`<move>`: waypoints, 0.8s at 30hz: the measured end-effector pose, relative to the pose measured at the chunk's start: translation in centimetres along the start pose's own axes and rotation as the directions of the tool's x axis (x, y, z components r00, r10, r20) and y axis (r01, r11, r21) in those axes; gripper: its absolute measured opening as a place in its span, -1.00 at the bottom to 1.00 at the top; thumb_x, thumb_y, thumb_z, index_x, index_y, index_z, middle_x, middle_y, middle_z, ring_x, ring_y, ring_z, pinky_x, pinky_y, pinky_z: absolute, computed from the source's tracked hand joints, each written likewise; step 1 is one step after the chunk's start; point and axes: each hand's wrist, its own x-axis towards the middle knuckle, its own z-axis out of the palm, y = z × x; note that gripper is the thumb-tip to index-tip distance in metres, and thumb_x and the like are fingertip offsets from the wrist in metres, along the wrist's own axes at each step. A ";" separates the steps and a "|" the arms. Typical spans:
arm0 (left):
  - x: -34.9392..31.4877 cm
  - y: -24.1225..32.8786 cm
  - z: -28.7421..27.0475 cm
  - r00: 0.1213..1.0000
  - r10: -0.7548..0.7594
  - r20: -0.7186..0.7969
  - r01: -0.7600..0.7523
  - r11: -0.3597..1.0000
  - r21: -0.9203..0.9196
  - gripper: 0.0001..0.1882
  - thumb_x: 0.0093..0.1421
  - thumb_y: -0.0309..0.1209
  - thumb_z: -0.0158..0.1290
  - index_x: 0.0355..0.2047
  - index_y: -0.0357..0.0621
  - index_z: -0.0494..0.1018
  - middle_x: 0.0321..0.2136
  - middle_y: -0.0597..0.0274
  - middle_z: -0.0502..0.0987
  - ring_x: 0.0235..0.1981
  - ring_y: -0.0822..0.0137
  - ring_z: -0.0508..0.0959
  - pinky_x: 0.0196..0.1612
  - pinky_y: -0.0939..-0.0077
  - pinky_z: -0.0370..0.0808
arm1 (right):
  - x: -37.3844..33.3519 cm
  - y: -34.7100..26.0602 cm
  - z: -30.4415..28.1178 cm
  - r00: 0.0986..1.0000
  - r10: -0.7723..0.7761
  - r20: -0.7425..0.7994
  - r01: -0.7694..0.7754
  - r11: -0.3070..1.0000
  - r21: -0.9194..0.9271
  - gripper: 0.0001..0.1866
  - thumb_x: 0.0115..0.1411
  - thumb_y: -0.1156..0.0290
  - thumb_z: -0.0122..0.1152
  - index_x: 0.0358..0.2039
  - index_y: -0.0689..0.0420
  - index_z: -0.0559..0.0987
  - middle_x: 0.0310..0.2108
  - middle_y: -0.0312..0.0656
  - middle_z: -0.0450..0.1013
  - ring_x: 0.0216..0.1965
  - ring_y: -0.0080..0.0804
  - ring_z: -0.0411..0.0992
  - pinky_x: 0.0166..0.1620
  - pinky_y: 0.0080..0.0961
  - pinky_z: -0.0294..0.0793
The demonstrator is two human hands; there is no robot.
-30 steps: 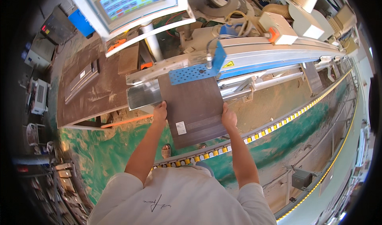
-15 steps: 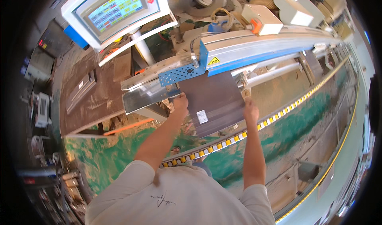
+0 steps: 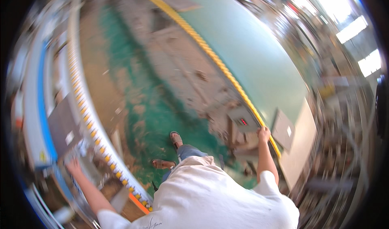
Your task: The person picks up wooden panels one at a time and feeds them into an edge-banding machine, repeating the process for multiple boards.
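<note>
The dark sheet (image 3: 61,125) lies flat on the long blue-edged machine (image 3: 34,107) at the picture's left, with a small pale label near its lower corner. Just below the sheet, the left hand (image 3: 73,165) reaches out on a straight arm; it lies close under the sheet's lower edge, but the picture is smeared there and I cannot tell whether the fingers touch the sheet or whether they are spread or closed.

Beside the sheet, on the side away from the machine, a yellow-dotted strip (image 3: 95,136) curves down along the machine's front. Beyond that strip is the worn green floor (image 3: 150,111), where the person's two sandalled feet (image 3: 170,150) stand, well apart from the sheet.

Across the floor from the sheet, the right hand (image 3: 263,134) is stretched out the other way and appears to rest on the yellow-edged rail (image 3: 227,77) of a second bench; its fingers seem curled over the edge, though the blur leaves the grip uncertain. Just beside this hand sits a small grey box with a red display (image 3: 243,122), and past it another grey sheet (image 3: 283,128) lies on a pale table (image 3: 302,148).
</note>
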 end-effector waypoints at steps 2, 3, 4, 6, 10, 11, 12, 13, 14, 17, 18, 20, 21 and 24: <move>-4.6 -9.6 13.3 0.853 0.048 -0.520 -0.083 0.995 -0.045 -0.42 0.44 -0.07 -0.29 0.31 -0.17 0.12 0.35 0.14 0.16 0.31 0.24 0.26 0.34 0.28 0.26 | 1.8 10.7 -16.0 0.940 0.028 -0.340 -0.120 0.960 -0.252 -0.67 0.25 0.26 0.04 -0.17 0.25 0.58 -0.32 -0.05 0.60 -0.28 -0.14 0.56 -0.13 -0.29 0.48; -5.9 -10.2 12.2 0.996 0.088 0.014 -0.085 0.987 -0.134 -0.47 0.43 -0.10 -0.22 0.26 -0.16 0.19 0.25 0.12 0.29 0.18 0.26 0.39 0.23 0.34 0.37 | 2.5 11.1 -13.8 0.919 0.066 -0.388 -0.151 0.970 -0.191 -0.65 0.23 0.23 0.04 -0.16 0.24 0.59 -0.26 -0.01 0.59 -0.20 -0.07 0.54 -0.08 -0.26 0.47; -7.8 -10.9 10.2 0.844 0.101 0.527 -0.005 0.984 -0.181 -0.52 0.42 -0.13 -0.16 0.21 -0.14 0.25 0.15 0.11 0.43 0.05 0.28 0.52 0.12 0.41 0.49 | 2.2 11.3 -13.1 0.896 0.101 -0.431 -0.184 0.971 -0.154 -0.63 0.21 0.20 0.05 -0.14 0.22 0.59 -0.20 0.03 0.58 -0.12 -0.01 0.53 -0.03 -0.22 0.45; -12.2 -23.8 17.8 0.970 -0.177 0.164 0.155 0.978 0.140 -0.61 0.39 -0.23 -0.06 0.13 -0.15 0.32 -0.07 0.19 0.55 -0.20 0.37 0.59 -0.09 0.48 0.58 | 4.3 15.8 -19.4 0.758 0.175 -0.629 -0.364 0.913 -0.184 -0.60 0.17 0.18 0.04 -0.14 0.20 0.60 -0.15 0.05 0.57 -0.10 -0.01 0.53 -0.01 -0.21 0.46; -26.4 -42.8 39.7 0.800 -0.595 -0.077 0.494 0.582 0.646 -0.54 0.31 -0.31 0.09 0.16 -0.15 0.29 -0.02 0.13 0.51 -0.16 0.29 0.58 -0.15 0.42 0.57 | 11.0 23.8 -27.7 0.457 0.713 -0.532 -0.489 0.701 0.520 -0.60 0.22 0.18 -0.06 -0.19 0.21 0.59 -0.20 0.03 0.55 -0.21 -0.03 0.53 -0.09 -0.12 0.50; -27.5 -46.3 39.5 0.707 -0.697 -0.122 0.592 0.488 0.641 -0.56 0.33 -0.27 0.07 0.15 -0.15 0.30 0.00 0.12 0.51 -0.14 0.27 0.59 -0.11 0.37 0.56 | 12.7 25.2 -28.1 0.454 0.800 -0.393 -0.476 0.590 0.652 -0.61 0.21 0.18 -0.06 -0.20 0.21 0.58 -0.24 0.01 0.54 -0.26 -0.06 0.51 -0.15 -0.15 0.51; -29.6 -48.9 40.5 0.652 -0.747 -0.128 0.618 0.425 0.661 -0.60 0.34 -0.22 0.06 0.09 -0.15 0.37 -0.04 0.14 0.53 -0.15 0.26 0.59 -0.11 0.37 0.56 | 14.0 26.7 -28.4 0.446 0.862 -0.242 -0.471 0.456 0.756 -0.62 0.21 0.18 -0.06 -0.22 0.20 0.57 -0.28 -0.01 0.53 -0.32 -0.09 0.49 -0.21 -0.18 0.51; -31.4 -51.4 41.6 0.605 -0.781 -0.158 0.624 0.341 0.703 -0.59 0.33 -0.21 0.07 0.08 -0.16 0.40 -0.05 0.12 0.54 -0.15 0.25 0.59 -0.12 0.37 0.55 | 15.2 27.9 -28.9 0.436 0.896 -0.085 -0.462 0.304 0.833 -0.63 0.21 0.17 -0.06 -0.24 0.19 0.56 -0.33 -0.03 0.51 -0.37 -0.12 0.47 -0.27 -0.20 0.52; -32.5 -53.4 42.2 0.555 -0.814 -0.172 0.621 0.268 0.737 -0.59 0.32 -0.20 0.07 0.07 -0.17 0.42 -0.06 0.10 0.55 -0.14 0.24 0.59 -0.13 0.38 0.54 | 16.4 29.4 -29.6 0.417 0.908 -0.039 -0.512 0.270 0.816 -0.66 0.17 0.17 -0.02 -0.24 0.16 0.54 -0.35 -0.02 0.48 -0.37 -0.13 0.44 -0.29 -0.20 0.49; -34.6 -56.2 42.9 0.525 -0.815 -0.246 0.326 -0.075 0.942 -0.64 0.29 -0.22 0.10 -0.04 -0.21 0.52 -0.14 0.10 0.61 -0.20 0.26 0.61 -0.15 0.39 0.54 | 18.6 31.8 -29.3 0.435 0.897 0.071 -0.578 0.218 0.786 -0.63 0.15 0.12 0.00 -0.20 0.15 0.50 -0.31 0.00 0.44 -0.33 -0.14 0.40 -0.27 -0.21 0.45; -34.8 -56.3 42.8 0.549 -0.805 -0.226 0.218 -0.123 0.968 -0.64 0.27 -0.21 0.11 -0.08 -0.23 0.54 -0.19 0.11 0.62 -0.23 0.27 0.61 -0.17 0.39 0.54 | 18.8 32.1 -29.0 0.478 0.875 0.078 -0.572 0.243 0.783 -0.60 0.16 0.10 -0.02 -0.17 0.16 0.49 -0.29 0.00 0.44 -0.31 -0.14 0.40 -0.25 -0.21 0.45; -33.7 -55.4 42.2 0.601 -0.774 -0.201 0.025 -0.233 0.972 -0.64 0.23 -0.19 0.13 -0.16 -0.26 0.58 -0.28 0.12 0.65 -0.29 0.28 0.62 -0.20 0.37 0.54 | 19.0 32.3 -28.7 0.570 0.818 0.077 -0.565 0.323 0.759 -0.55 0.18 0.06 -0.04 -0.12 0.18 0.47 -0.24 0.01 0.43 -0.26 -0.13 0.39 -0.20 -0.21 0.44; -33.1 -54.9 41.2 0.668 -0.694 -0.270 0.079 -0.294 0.952 -0.62 0.22 -0.16 0.13 -0.19 -0.26 0.59 -0.34 0.13 0.65 -0.33 0.29 0.63 -0.21 0.35 0.54 | 18.9 32.4 -29.0 0.613 0.788 0.063 -0.559 0.376 0.739 -0.53 0.20 0.05 -0.05 -0.10 0.19 0.46 -0.21 0.02 0.43 -0.24 -0.13 0.39 -0.17 -0.21 0.43; -31.1 -53.3 38.1 0.797 -0.485 -0.361 0.242 -0.291 0.926 -0.57 0.22 -0.07 0.11 -0.32 -0.26 0.62 -0.39 0.10 0.66 -0.38 0.32 0.64 -0.26 0.37 0.53 | 19.6 31.4 -29.6 0.746 0.666 -0.003 -0.510 0.575 0.639 -0.45 0.24 -0.01 -0.08 -0.02 0.23 0.43 -0.14 0.03 0.42 -0.17 -0.13 0.39 -0.10 -0.21 0.41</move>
